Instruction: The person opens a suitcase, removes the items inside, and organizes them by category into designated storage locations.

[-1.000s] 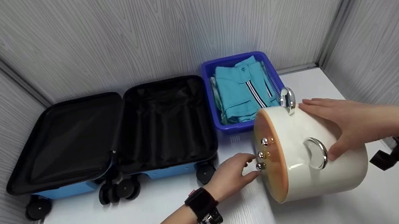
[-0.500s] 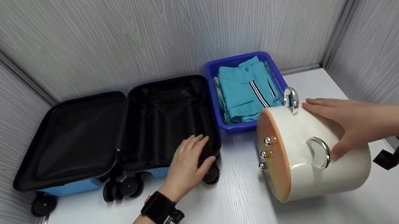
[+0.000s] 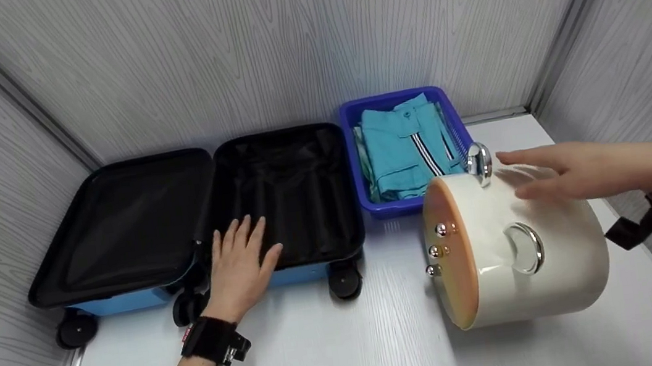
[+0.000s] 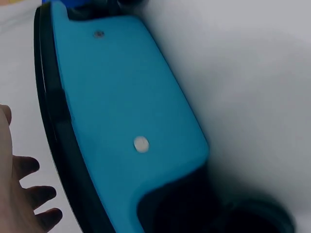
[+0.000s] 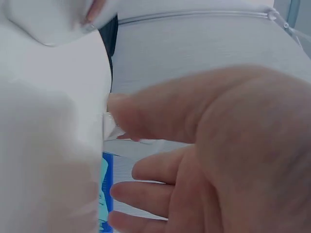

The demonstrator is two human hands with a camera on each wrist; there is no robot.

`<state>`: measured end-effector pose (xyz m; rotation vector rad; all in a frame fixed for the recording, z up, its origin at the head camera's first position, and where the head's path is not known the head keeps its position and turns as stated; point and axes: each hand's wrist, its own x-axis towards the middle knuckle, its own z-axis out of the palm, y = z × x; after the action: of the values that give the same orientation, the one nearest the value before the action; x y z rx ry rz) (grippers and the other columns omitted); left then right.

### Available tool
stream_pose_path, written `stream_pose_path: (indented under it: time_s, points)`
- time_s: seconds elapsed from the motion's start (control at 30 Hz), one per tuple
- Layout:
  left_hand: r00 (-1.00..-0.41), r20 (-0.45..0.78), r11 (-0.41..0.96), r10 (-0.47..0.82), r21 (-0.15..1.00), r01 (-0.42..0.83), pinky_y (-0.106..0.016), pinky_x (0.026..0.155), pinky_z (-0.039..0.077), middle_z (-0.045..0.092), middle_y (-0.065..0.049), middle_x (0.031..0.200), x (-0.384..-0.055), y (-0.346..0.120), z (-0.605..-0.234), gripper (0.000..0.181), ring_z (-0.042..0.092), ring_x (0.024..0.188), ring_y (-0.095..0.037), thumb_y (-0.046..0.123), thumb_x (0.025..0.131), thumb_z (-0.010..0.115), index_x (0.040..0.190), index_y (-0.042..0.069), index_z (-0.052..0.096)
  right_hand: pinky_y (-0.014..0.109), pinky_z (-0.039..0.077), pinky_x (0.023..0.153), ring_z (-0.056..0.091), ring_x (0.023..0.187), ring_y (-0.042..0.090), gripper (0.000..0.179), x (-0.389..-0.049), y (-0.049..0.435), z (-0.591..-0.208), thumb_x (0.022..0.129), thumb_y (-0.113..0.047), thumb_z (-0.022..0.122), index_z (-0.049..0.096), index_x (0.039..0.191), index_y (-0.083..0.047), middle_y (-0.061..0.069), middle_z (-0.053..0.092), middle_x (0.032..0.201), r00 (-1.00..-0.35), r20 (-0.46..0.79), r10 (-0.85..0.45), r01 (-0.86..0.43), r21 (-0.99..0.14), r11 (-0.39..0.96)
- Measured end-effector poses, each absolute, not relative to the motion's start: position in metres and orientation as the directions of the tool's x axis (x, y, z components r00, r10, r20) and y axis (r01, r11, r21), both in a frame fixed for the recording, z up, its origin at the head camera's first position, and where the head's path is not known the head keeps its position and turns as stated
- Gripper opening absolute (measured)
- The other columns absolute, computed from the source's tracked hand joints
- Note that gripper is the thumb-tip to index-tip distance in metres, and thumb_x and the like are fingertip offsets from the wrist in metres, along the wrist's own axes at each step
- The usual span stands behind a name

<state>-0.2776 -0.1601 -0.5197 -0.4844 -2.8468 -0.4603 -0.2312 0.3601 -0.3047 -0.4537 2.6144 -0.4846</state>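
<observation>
My left hand is spread palm down over the near edge of an open suitcase's right half, close to the middle hinge. In the left wrist view its fingertips show beside the black rim of the blue shell. A cream pot-like drum lies on its side at the right, with chrome handles, an orange rim and several chrome ball knobs on its end. Above its upper side, my right hand has its fingers extended near the upper handle, holding nothing.
The suitcase's left half lies flat next to the left wall. Behind the drum stands a blue basket with folded turquoise clothing. A wooden-patterned wall closes off the back. Black wheels stick out at the suitcase's front.
My left hand has left the drum's knobs and moved left to the suitcase. My right hand has risen a little, its thumb coming away from the near handle. The drum has stayed put.
</observation>
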Motion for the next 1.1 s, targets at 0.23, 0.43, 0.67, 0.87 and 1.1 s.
stream_pose_path:
  time_s: [0.23, 0.43, 0.67, 0.87, 1.1]
  points:
    - [-0.946, 0.217, 0.892, 0.242, 0.334, 0.304, -0.056, 0.123, 0.002, 0.03, -0.019, 0.164, -0.288, -0.17, -0.53, 0.071, 0.018, 0.153, -0.039, 0.06, 0.107, 0.035, 0.161, 0.013, 0.035, 0.063, 0.041, 0.106, 0.053, 0.132, 0.038, 0.08, -0.257, 0.334, -0.294, 0.099, -0.061, 0.057, 0.042, 0.157, -0.008, 0.018, 0.057, 0.144, -0.909, -0.246, -0.336, -0.25, -0.322, 0.913]
    - [-0.94, 0.25, 0.903, 0.23, 0.304, 0.302, -0.057, 0.123, 0.007, 0.038, -0.02, 0.16, -0.292, -0.164, -0.542, 0.066, 0.027, 0.15, -0.039, 0.055, 0.108, 0.038, 0.157, 0.01, 0.043, 0.05, 0.054, 0.085, 0.068, 0.095, 0.024, 0.051, -0.264, 0.319, -0.301, 0.094, -0.037, 0.075, 0.065, 0.135, -0.008, 0.008, 0.073, 0.106, -0.929, -0.124, -0.349, -0.314, -0.237, 0.919]
    - [-0.934, 0.298, 0.917, 0.199, 0.279, 0.284, -0.056, 0.123, 0.009, 0.043, -0.018, 0.157, -0.293, -0.162, -0.547, 0.063, 0.032, 0.148, -0.038, 0.053, 0.108, 0.04, 0.154, 0.01, 0.048, 0.043, 0.052, 0.071, 0.061, 0.078, 0.018, 0.031, -0.265, 0.316, -0.301, 0.09, -0.025, 0.079, 0.07, 0.115, -0.008, 0.002, 0.068, 0.088, -0.922, -0.062, -0.381, -0.367, -0.17, 0.915]
    - [-0.934, 0.291, 0.916, 0.207, 0.279, 0.29, -0.056, 0.123, 0.008, 0.044, -0.018, 0.157, -0.292, -0.162, -0.547, 0.064, 0.032, 0.148, -0.038, 0.054, 0.108, 0.039, 0.153, 0.01, 0.049, 0.051, 0.055, 0.081, 0.067, 0.089, 0.022, 0.039, -0.265, 0.327, -0.298, 0.088, -0.02, 0.079, 0.069, 0.122, -0.004, 0.006, 0.072, 0.096, -0.918, -0.082, -0.389, -0.37, -0.18, 0.911]
    - [-0.939, 0.28, 0.919, 0.201, 0.278, 0.28, -0.056, 0.123, 0.008, 0.044, -0.018, 0.157, -0.29, -0.162, -0.546, 0.064, 0.032, 0.148, -0.038, 0.054, 0.108, 0.038, 0.153, 0.009, 0.049, 0.055, 0.053, 0.085, 0.067, 0.098, 0.031, 0.05, -0.269, 0.345, -0.296, 0.088, -0.016, 0.08, 0.063, 0.131, 0.001, 0.013, 0.072, 0.104, -0.919, -0.119, -0.375, -0.342, -0.229, 0.911]
